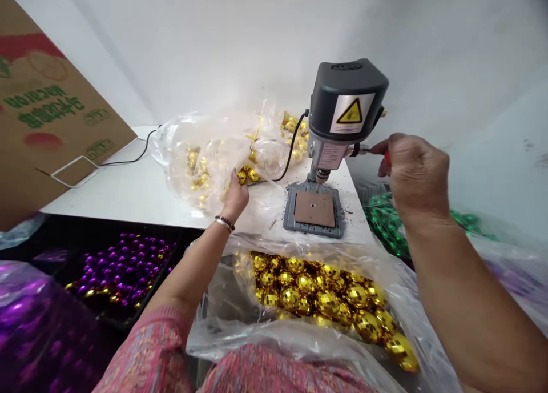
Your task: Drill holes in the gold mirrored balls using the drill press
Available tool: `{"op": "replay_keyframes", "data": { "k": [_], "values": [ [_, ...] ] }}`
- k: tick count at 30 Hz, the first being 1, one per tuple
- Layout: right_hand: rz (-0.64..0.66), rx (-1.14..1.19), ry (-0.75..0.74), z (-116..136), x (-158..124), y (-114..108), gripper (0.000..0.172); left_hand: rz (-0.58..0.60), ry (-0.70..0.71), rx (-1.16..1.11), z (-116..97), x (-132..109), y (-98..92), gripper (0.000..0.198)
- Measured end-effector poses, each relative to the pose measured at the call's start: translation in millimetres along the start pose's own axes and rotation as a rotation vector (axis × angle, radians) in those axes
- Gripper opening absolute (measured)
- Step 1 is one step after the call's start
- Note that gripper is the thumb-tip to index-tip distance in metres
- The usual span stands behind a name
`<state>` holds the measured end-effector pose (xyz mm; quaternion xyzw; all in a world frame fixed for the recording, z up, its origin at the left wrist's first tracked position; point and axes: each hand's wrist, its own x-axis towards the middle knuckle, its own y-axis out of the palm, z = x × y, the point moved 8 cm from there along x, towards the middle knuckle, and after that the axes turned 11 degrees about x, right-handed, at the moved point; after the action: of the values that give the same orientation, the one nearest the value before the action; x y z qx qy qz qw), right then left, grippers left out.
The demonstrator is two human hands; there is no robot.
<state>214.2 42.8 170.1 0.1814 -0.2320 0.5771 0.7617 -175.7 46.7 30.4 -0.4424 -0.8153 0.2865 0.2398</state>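
Note:
A small grey bench drill (342, 110) stands on the white table (128, 193), its bit above a brown plate on the grey base (314, 210). My right hand (413, 173) is closed round the drill's red-tipped side lever (371, 149). My left hand (234, 196) reaches into a clear plastic bag (205, 147) on the table and closes on a gold faceted ball (242, 176). More gold balls lie inside that bag.
In front of me an open plastic bag (299, 330) holds several gold faceted balls (325, 301). A black tray of purple beads (124, 267) sits lower left, green beads (385, 221) at right. A cardboard box (47, 107) leans at left. A black cable (128, 160) crosses the table.

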Motion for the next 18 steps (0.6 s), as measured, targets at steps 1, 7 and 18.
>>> {"op": "replay_keyframes", "data": {
  "k": [1, 7, 18],
  "values": [
    [-0.006, 0.021, 0.006, 0, -1, 0, 0.028, -0.060, 0.031, 0.111, 0, 2, -10.1, 0.078],
    [-0.023, 0.093, 0.037, -3, -2, 2, 0.031, 0.157, 0.054, 0.679, 18, 16, -5.0, 0.052],
    [-0.026, 0.106, 0.008, -4, -8, 2, 0.029, 0.382, 0.086, -0.429, 2, -26, 22.7, 0.039]
  ]
}}
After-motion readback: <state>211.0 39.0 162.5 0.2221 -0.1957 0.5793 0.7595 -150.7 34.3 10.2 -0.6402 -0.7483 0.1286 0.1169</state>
